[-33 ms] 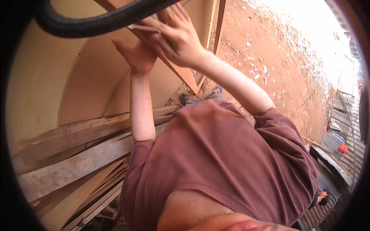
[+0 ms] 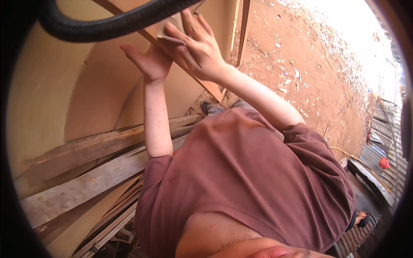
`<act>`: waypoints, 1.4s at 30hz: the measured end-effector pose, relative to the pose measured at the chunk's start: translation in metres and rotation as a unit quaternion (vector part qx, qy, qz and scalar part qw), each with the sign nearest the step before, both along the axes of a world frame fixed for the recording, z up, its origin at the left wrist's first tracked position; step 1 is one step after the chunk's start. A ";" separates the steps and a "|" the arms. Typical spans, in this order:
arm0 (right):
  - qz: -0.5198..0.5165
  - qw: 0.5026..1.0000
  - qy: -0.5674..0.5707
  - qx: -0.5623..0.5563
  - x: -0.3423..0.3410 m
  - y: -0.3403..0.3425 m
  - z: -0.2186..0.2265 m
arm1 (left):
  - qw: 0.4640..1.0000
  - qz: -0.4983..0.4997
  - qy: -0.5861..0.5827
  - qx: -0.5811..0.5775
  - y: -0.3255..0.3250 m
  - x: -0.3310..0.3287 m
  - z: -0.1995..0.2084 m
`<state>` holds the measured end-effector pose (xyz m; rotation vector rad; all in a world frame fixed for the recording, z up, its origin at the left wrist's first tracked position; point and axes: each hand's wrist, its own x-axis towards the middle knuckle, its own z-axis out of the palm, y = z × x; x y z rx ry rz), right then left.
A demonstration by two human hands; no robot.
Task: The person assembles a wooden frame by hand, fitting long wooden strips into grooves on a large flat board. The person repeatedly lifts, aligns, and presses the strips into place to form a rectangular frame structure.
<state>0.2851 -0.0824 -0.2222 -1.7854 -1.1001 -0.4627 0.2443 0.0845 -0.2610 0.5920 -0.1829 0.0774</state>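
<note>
My right hand (image 2: 198,47) presses a folded, greyish-brown piece of sandpaper (image 2: 174,29) on a tilted brown wooden panel (image 2: 209,86) at the top middle. The fingers are partly spread, with the sheet under and between them. Below the panel's near edge, my left hand (image 2: 154,64) is turned palm up, its thumb stuck out to the left. Its other fingers pass under the edge out of sight and seem to hold the panel up. A black ribbed hose (image 2: 107,26) crosses in front and covers part of the panel.
Large pale wooden sheets (image 2: 47,99) stand on the left. Rough timber planks (image 2: 86,180) and thin strips lie at lower left. Littered reddish soil (image 2: 297,56) spreads to the right, with corrugated metal sheets (image 2: 389,150) at far right. Another person's foot (image 2: 360,220) shows at lower right.
My right hand has shifted slightly toward me, and more of the sandpaper shows below the hose. The left hand and the panel edge have moved a little.
</note>
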 end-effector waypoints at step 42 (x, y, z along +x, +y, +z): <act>0.070 0.844 0.530 0.044 -0.083 -0.004 -0.098 | 0.748 0.468 0.029 0.470 -0.063 0.027 0.109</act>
